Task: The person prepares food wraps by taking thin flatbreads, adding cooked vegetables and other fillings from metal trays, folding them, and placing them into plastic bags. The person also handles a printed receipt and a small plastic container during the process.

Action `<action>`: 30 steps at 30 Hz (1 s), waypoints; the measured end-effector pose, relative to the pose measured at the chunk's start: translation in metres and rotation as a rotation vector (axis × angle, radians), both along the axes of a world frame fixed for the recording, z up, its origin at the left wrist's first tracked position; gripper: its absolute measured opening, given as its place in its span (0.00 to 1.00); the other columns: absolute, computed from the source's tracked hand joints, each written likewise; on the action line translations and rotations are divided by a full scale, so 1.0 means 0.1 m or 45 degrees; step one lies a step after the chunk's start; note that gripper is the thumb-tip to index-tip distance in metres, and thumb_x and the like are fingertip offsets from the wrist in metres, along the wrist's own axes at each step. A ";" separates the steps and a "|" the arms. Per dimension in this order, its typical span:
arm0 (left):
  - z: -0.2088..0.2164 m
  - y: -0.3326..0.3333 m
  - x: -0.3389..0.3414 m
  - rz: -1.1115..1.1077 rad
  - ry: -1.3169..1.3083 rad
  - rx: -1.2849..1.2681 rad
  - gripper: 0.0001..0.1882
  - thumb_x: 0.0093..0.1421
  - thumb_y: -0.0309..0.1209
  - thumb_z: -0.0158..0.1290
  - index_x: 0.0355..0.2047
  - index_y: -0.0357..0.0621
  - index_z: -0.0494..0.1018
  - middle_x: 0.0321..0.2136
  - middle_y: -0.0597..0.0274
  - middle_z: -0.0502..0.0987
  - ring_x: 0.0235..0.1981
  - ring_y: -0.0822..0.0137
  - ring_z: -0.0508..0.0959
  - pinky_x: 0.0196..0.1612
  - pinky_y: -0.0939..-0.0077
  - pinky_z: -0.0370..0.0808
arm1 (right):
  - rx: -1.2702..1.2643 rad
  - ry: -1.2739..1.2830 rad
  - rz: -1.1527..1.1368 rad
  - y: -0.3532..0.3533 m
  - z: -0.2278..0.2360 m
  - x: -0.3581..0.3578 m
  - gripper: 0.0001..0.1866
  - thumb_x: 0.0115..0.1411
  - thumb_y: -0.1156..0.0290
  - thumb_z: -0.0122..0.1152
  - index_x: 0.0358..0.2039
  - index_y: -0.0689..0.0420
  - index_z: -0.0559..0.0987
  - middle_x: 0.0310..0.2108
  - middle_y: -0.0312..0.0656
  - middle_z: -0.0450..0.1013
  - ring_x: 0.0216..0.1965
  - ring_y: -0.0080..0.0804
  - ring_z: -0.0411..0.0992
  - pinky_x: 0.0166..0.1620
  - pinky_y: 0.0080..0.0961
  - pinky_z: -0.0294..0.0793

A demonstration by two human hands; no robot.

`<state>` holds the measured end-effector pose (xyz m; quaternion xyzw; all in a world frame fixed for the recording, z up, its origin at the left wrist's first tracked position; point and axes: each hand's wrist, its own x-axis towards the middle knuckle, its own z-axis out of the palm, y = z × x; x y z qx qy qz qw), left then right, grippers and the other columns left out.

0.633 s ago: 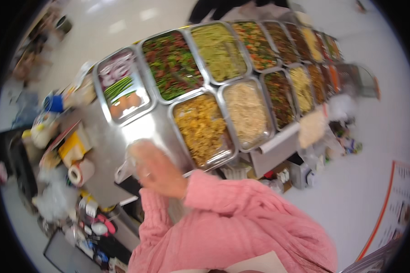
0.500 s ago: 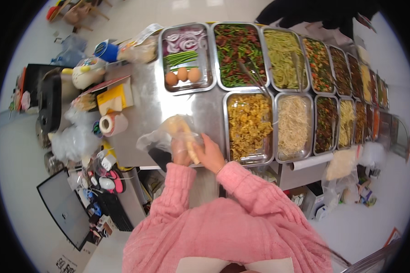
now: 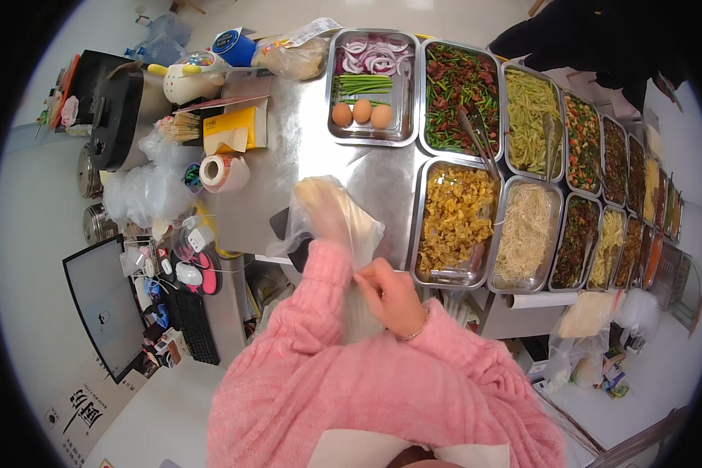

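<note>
A clear plastic bag [image 3: 363,228] lies over the near edge of the steel counter, with a pale tan, flat piece of food, perhaps a flatbread, showing through it. My left hand [image 3: 326,217] reaches into or over this bag; motion smears its fingers, so their grip is hidden. Just right of it, my right hand [image 3: 394,298] is closed, thumb and forefinger pinched at the bag's lower edge. Beside the bag on the left, a dark flat object [image 3: 281,224] sticks out from under it.
Steel trays of food line the right: eggs with onion [image 3: 372,139], fried yellow pieces [image 3: 456,222], pale shreds [image 3: 525,226], and several others. Tongs [image 3: 476,134] rest in one. A paper roll [image 3: 222,173] and yellow tissue pack [image 3: 234,129] stand left. A monitor [image 3: 105,312] is lower left.
My hands have moved apart; the right hand has drawn back toward me while the left stays at the bag. The bag has opened out wider. My view has shifted, so the trays appear farther right.
</note>
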<state>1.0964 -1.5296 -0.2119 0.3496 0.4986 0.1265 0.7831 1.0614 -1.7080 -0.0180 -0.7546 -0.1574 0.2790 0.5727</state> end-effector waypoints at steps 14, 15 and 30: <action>0.45 -0.32 -0.34 -0.639 -0.148 0.083 0.28 0.70 0.43 0.53 0.65 0.49 0.60 0.49 0.56 0.74 0.44 0.61 0.78 0.47 0.62 0.78 | 0.057 -0.519 0.184 1.86 -0.47 0.94 0.06 0.61 0.75 0.54 0.34 0.63 0.78 0.28 0.58 0.78 0.34 0.52 0.80 0.40 0.43 0.78; 0.43 -0.32 -0.29 -0.662 -0.150 0.125 0.28 0.70 0.43 0.53 0.65 0.49 0.59 0.49 0.56 0.74 0.43 0.61 0.78 0.46 0.62 0.78 | 0.234 -0.356 0.126 2.02 -0.30 0.92 0.06 0.63 0.74 0.55 0.35 0.62 0.78 0.27 0.58 0.78 0.33 0.52 0.79 0.39 0.43 0.77; 1.26 0.17 0.00 -0.382 -0.010 0.006 0.25 0.69 0.36 0.56 0.63 0.51 0.62 0.43 0.60 0.75 0.36 0.65 0.79 0.35 0.67 0.82 | 0.727 0.774 -0.090 0.39 -1.46 0.73 0.43 0.72 0.36 0.38 0.70 0.62 0.61 0.60 0.39 0.68 0.58 0.28 0.68 0.62 0.30 0.69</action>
